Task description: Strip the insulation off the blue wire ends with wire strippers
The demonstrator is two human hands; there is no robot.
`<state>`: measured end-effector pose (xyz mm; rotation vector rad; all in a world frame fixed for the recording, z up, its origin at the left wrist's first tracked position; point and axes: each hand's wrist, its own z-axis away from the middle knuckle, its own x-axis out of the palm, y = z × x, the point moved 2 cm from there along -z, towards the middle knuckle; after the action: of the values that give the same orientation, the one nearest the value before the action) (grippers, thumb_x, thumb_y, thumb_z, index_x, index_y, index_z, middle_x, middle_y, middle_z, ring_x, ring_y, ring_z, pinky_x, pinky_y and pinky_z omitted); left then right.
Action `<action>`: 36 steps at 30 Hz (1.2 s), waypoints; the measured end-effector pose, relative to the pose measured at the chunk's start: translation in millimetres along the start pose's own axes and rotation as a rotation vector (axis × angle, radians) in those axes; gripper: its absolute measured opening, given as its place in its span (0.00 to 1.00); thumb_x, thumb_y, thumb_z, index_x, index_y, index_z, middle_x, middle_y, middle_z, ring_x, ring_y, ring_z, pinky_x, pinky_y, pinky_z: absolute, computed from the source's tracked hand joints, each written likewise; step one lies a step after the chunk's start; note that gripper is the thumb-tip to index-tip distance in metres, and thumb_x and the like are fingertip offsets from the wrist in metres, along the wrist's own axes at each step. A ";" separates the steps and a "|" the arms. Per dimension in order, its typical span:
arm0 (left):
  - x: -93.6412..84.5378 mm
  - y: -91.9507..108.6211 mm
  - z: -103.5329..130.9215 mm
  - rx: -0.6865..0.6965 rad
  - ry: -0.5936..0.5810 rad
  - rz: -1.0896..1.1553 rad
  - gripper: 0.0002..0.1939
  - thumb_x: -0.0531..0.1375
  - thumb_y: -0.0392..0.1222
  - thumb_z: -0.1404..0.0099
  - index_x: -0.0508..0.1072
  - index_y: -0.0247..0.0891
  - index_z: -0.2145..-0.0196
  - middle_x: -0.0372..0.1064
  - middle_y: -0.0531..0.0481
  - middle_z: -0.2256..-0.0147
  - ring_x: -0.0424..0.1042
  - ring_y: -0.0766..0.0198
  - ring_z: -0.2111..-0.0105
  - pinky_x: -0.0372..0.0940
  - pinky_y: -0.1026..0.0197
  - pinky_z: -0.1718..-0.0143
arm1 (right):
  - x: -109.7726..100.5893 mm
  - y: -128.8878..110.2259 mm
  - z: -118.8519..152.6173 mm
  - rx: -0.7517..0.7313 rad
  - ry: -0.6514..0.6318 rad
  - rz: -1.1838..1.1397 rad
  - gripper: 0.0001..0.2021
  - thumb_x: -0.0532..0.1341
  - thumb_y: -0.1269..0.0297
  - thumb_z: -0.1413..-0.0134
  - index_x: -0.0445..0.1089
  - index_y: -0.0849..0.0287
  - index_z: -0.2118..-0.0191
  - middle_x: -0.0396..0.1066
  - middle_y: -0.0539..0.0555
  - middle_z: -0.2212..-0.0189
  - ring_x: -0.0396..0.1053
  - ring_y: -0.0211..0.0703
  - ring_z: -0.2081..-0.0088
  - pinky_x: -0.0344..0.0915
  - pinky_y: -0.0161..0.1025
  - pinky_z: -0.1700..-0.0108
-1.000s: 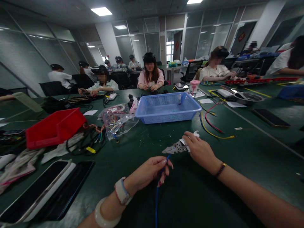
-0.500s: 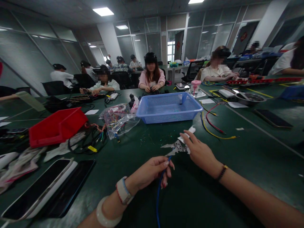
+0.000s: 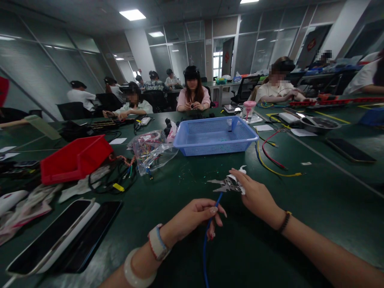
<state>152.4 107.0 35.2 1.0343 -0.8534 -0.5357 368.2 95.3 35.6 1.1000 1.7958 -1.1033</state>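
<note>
Two jaws of the pliers (image 3: 228,185), closed a second ago, now gape, handles gripped in my right hand (image 3: 256,196); left hand (image 3: 198,217) pinches the blue wire (image 3: 205,252), tip near the lower jaw, so apparently unclamped.

Pliers (image 3: 229,185) agape; closed at first
</note>
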 end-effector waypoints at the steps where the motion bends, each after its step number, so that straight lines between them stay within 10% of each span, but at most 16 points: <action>1: 0.0 0.0 0.3 -0.003 0.000 -0.004 0.14 0.61 0.47 0.37 0.74 0.33 0.61 0.71 0.50 0.71 0.69 0.71 0.79 0.65 0.68 0.77 | 0.0 0.7 0.0 0.003 0.003 -0.010 0.33 0.49 0.82 0.54 0.55 0.59 0.39 0.61 0.60 0.41 0.67 0.48 0.46 0.68 0.48 0.48; 19: 2.2 0.6 -0.1 0.005 0.020 -0.045 0.14 0.63 0.48 0.39 0.76 0.32 0.63 0.73 0.49 0.70 0.71 0.71 0.79 0.63 0.69 0.78 | 2.5 -14.3 4.1 -0.071 0.013 -0.123 0.43 0.48 0.84 0.57 0.42 0.53 0.33 0.43 0.57 0.33 0.47 0.48 0.35 0.53 0.52 0.37; 36: -0.8 -4.0 -3.3 -0.008 0.042 -0.049 0.14 0.62 0.47 0.38 0.75 0.32 0.62 0.72 0.49 0.71 0.71 0.70 0.78 0.63 0.70 0.78 | 0.4 -16.5 2.3 -0.123 0.108 0.354 0.22 0.51 0.78 0.47 0.61 0.67 0.44 0.67 0.63 0.49 0.67 0.50 0.55 0.64 0.45 0.56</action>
<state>154.6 107.6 30.6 1.0581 -0.7904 -0.5561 353.2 89.1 39.2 1.3588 1.6425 -0.7266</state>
